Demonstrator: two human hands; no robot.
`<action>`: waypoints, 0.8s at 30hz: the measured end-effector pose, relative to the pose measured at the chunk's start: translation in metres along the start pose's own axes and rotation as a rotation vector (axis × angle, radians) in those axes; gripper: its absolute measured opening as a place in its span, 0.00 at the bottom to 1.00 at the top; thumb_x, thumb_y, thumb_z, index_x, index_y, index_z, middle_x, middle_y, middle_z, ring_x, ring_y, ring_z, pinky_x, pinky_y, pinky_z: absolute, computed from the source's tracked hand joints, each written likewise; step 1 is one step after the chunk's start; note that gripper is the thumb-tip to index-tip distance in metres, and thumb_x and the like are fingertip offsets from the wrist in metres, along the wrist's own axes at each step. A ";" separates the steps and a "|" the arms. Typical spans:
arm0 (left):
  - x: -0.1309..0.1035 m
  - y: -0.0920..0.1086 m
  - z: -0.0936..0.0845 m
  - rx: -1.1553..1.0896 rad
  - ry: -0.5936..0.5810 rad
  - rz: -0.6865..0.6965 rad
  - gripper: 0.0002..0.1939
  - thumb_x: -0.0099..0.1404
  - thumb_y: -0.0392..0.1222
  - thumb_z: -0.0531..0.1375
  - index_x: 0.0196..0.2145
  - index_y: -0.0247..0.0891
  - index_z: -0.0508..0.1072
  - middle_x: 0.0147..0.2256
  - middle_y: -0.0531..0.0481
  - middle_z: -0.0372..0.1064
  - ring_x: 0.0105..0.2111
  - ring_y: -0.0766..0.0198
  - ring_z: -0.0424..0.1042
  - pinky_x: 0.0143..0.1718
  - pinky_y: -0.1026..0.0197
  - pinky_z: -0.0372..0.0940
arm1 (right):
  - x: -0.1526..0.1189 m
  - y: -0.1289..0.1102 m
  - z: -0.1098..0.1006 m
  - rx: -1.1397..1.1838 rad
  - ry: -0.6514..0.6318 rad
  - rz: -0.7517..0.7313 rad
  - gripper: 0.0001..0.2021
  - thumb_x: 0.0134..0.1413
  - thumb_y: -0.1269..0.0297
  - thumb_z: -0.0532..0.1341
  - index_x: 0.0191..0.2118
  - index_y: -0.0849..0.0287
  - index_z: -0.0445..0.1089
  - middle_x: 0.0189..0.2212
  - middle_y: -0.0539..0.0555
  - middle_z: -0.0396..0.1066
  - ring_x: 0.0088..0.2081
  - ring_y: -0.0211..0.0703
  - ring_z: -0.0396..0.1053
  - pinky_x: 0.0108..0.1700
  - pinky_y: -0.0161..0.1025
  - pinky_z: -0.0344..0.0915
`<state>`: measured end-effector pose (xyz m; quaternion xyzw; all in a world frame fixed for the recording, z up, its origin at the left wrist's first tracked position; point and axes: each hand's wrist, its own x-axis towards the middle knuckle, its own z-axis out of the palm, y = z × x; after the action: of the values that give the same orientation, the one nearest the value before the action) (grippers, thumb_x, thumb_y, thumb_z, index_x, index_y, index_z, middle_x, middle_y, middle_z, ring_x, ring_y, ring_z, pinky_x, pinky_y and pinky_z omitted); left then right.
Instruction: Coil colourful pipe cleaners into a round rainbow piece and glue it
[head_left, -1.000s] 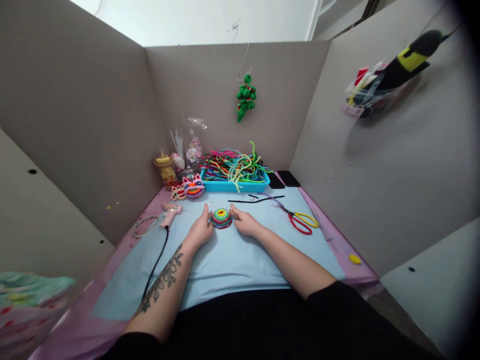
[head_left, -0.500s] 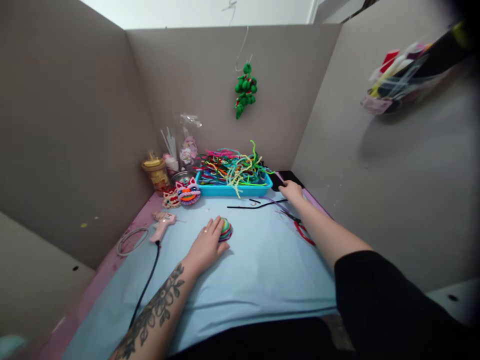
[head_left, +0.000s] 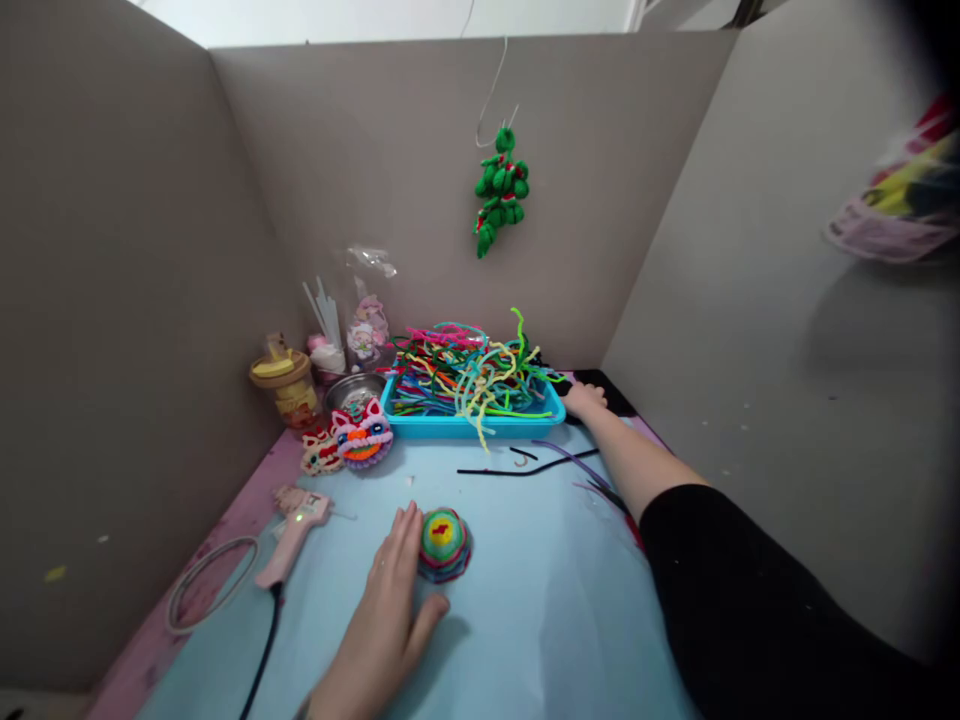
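My left hand (head_left: 394,595) lies on the blue sheet with its fingers stretched out together and thumb apart. Beside its fingertips sits a small round dome (head_left: 442,545) of coloured fuzzy rings, with a yellow and red middle. My right hand (head_left: 589,397) reaches to the back right corner, over a flat black thing (head_left: 615,392) next to the blue tray (head_left: 465,430). Its fingers are partly hidden, so what they touch cannot be made out. Under the right forearm are red-handled scissors (head_left: 630,520), mostly covered. Close by lie a purple pipe cleaner (head_left: 574,457) and a black pipe cleaner (head_left: 517,471).
The tray is heaped with coloured pipe cleaners (head_left: 472,375). At left stand two fuzzy animal heads (head_left: 363,437), a metal bowl (head_left: 352,390), a yellow cup (head_left: 286,385) and a pink glue gun (head_left: 296,530) with its cord. Grey partitions (head_left: 375,150) enclose the table; a green ornament (head_left: 502,190) hangs behind.
My left hand has drawn back from the top of the dome, uncovering it. My right hand has moved farther back beside the tray. The camera view has shifted.
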<state>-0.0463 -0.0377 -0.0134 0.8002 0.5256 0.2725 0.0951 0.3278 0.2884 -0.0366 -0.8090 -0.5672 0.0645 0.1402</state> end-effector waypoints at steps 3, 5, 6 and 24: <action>-0.001 0.001 -0.001 -0.037 0.013 0.014 0.43 0.60 0.39 0.55 0.64 0.49 0.32 0.64 0.43 0.41 0.61 0.47 0.48 0.55 0.42 0.58 | 0.007 -0.001 0.006 -0.055 -0.003 0.064 0.40 0.37 0.38 0.60 0.50 0.67 0.63 0.51 0.72 0.60 0.54 0.64 0.56 0.49 0.54 0.56; -0.001 0.003 -0.002 -0.059 0.019 0.008 0.44 0.60 0.40 0.55 0.64 0.48 0.31 0.63 0.43 0.42 0.61 0.48 0.50 0.54 0.44 0.59 | 0.010 -0.002 0.010 -0.062 0.034 0.083 0.41 0.37 0.38 0.60 0.51 0.68 0.62 0.50 0.72 0.61 0.54 0.64 0.56 0.51 0.54 0.54; -0.001 0.004 -0.002 -0.068 0.020 -0.002 0.44 0.60 0.40 0.55 0.64 0.48 0.30 0.63 0.43 0.42 0.60 0.48 0.50 0.54 0.44 0.60 | 0.011 -0.003 0.011 -0.061 0.053 0.096 0.41 0.37 0.38 0.61 0.51 0.69 0.62 0.50 0.73 0.61 0.54 0.65 0.56 0.52 0.55 0.52; 0.000 0.007 -0.001 -0.103 0.083 -0.077 0.40 0.63 0.41 0.51 0.64 0.43 0.30 0.62 0.39 0.47 0.60 0.51 0.52 0.55 0.45 0.59 | -0.037 0.045 -0.028 0.078 0.070 -0.253 0.19 0.46 0.74 0.55 0.47 0.61 0.65 0.40 0.59 0.73 0.46 0.50 0.67 0.49 0.40 0.58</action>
<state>-0.0414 -0.0405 -0.0094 0.7616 0.5449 0.3280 0.1247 0.3626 0.2357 -0.0252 -0.7268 -0.6564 0.0402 0.1983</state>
